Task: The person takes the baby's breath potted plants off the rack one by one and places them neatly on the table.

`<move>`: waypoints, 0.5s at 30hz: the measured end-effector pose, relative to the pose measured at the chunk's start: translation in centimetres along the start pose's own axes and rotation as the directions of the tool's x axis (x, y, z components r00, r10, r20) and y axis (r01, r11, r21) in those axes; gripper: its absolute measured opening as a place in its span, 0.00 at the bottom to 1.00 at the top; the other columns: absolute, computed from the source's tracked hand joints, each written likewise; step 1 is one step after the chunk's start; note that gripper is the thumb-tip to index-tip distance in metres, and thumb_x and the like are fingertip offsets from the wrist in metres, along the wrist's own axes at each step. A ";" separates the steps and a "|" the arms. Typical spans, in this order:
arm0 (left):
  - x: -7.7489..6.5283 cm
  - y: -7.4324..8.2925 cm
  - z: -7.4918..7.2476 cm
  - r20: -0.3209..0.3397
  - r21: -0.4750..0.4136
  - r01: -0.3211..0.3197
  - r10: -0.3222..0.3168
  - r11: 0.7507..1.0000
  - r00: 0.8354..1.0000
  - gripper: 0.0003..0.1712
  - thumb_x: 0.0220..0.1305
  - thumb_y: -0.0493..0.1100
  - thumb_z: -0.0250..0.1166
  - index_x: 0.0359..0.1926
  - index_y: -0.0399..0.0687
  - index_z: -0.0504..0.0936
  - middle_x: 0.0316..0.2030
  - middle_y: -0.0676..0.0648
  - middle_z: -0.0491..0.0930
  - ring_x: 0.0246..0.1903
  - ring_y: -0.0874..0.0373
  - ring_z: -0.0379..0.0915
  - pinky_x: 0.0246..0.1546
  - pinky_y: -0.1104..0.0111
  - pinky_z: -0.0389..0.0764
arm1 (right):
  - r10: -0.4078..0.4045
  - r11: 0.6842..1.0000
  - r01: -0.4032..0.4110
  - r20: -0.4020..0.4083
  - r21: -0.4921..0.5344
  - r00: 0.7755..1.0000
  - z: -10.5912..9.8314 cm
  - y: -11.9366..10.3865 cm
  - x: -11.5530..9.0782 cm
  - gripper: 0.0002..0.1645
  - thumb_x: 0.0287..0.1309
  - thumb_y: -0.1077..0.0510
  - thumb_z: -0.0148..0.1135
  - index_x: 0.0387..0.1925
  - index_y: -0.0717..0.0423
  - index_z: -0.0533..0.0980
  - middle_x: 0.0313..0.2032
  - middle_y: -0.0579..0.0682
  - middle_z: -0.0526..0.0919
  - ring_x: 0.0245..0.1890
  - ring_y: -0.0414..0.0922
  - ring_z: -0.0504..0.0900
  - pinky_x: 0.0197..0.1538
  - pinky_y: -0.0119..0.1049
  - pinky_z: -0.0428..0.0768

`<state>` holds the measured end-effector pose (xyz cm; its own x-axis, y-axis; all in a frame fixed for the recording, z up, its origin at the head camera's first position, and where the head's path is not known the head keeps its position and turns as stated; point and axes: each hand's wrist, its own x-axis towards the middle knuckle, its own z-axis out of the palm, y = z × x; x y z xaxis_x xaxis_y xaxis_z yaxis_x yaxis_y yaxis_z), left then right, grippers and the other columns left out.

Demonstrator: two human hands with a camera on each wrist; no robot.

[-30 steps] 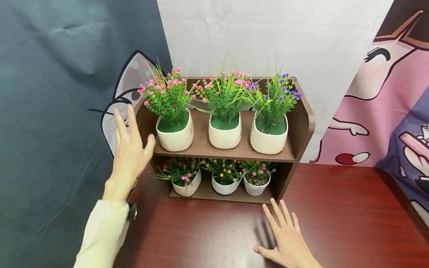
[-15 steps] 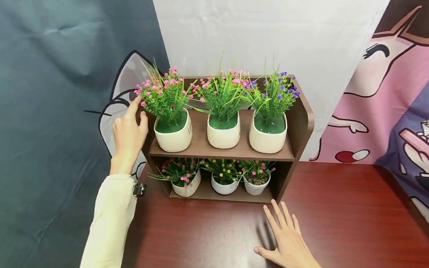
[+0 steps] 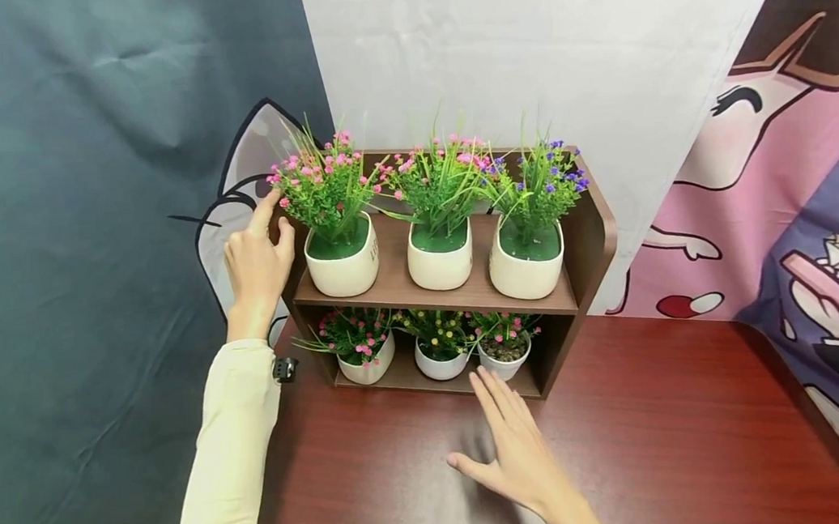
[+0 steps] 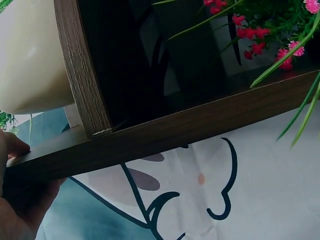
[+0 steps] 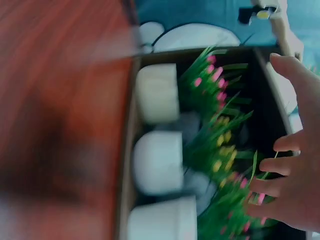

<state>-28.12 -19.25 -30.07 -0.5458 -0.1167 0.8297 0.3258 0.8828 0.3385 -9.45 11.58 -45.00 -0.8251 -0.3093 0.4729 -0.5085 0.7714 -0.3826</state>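
Observation:
A brown two-tier shelf [image 3: 429,296] bears potted flowers on both levels. My left hand [image 3: 255,261] grips the upper left side panel [image 4: 165,120], thumb inside and fingers outside in the left wrist view. Beside it stands a cream pot with pink flowers [image 3: 343,274]. The top tier also has a second pink-flowered pot [image 3: 440,267] and a purple-flowered pot [image 3: 527,277]. My right hand [image 3: 516,454], thumb spread and fingers straight, holds nothing and hovers before the lower tier, nearest the small white pot at right [image 3: 512,364].
On the lower tier are a cream pot with pink flowers [image 3: 368,368] and a white pot with yellow flowers [image 3: 441,367]. A reddish-brown table [image 3: 665,423] carries the shelf. Printed cloths [image 3: 536,51] hang behind it and at both sides.
My left hand has moved in to the shelf's left panel and taken hold of it. My right hand has shifted left and slightly up toward the shelf. The pots have not moved.

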 end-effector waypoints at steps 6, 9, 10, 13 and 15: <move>-0.2 0.0 0.1 -0.007 -0.001 0.001 -0.001 1.000 1.000 0.20 0.56 0.44 0.52 0.52 0.59 0.73 0.07 0.43 0.65 0.07 0.50 0.52 0.14 0.61 0.54 | -0.090 0.988 0.107 -0.141 0.113 0.986 -0.3 -3.3 3.9 0.56 0.35 0.34 0.60 0.63 0.53 0.51 0.61 0.48 0.55 0.60 0.47 0.54 0.58 0.43 0.49; -0.1 0.0 0.2 -0.020 -0.005 -0.001 0.001 1.000 1.000 0.20 0.55 0.44 0.52 0.52 0.59 0.73 0.07 0.43 0.65 0.06 0.51 0.52 0.14 0.61 0.53 | -0.093 0.971 0.128 -0.175 0.200 0.980 -0.5 -4.7 6.0 0.54 0.36 0.35 0.61 0.63 0.51 0.51 0.61 0.46 0.56 0.60 0.46 0.55 0.58 0.42 0.52; -0.1 0.1 0.2 -0.023 -0.006 -0.002 0.002 1.000 1.000 0.20 0.55 0.44 0.52 0.52 0.59 0.73 0.07 0.44 0.65 0.06 0.51 0.51 0.13 0.61 0.53 | -0.090 0.966 0.130 -0.181 0.224 0.979 -0.5 -5.1 6.6 0.54 0.36 0.36 0.61 0.63 0.51 0.51 0.61 0.46 0.56 0.60 0.45 0.55 0.57 0.41 0.53; 0.0 0.1 0.2 -0.027 -0.006 0.002 -0.002 1.000 1.000 0.21 0.55 0.43 0.52 0.52 0.59 0.73 0.06 0.45 0.62 0.06 0.51 0.50 0.13 0.62 0.51 | -0.062 0.954 0.116 -0.196 0.278 0.979 -0.4 -6.1 8.5 0.54 0.36 0.35 0.60 0.63 0.48 0.50 0.61 0.45 0.57 0.60 0.42 0.55 0.55 0.42 0.57; -0.1 0.0 0.1 -0.028 -0.006 0.008 -0.009 1.000 1.000 0.21 0.55 0.43 0.52 0.51 0.58 0.73 0.05 0.46 0.61 0.06 0.52 0.49 0.13 0.62 0.51 | -0.034 0.948 0.094 -0.195 0.305 0.980 -0.3 -6.8 9.5 0.54 0.36 0.35 0.59 0.64 0.47 0.49 0.61 0.46 0.57 0.59 0.40 0.55 0.54 0.41 0.60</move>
<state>-28.17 -19.17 -30.16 -0.5267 -0.1369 0.8390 0.3261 0.8789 0.3482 -13.79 3.56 -37.70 -0.7433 -0.2214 0.6312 -0.6345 0.5321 -0.5606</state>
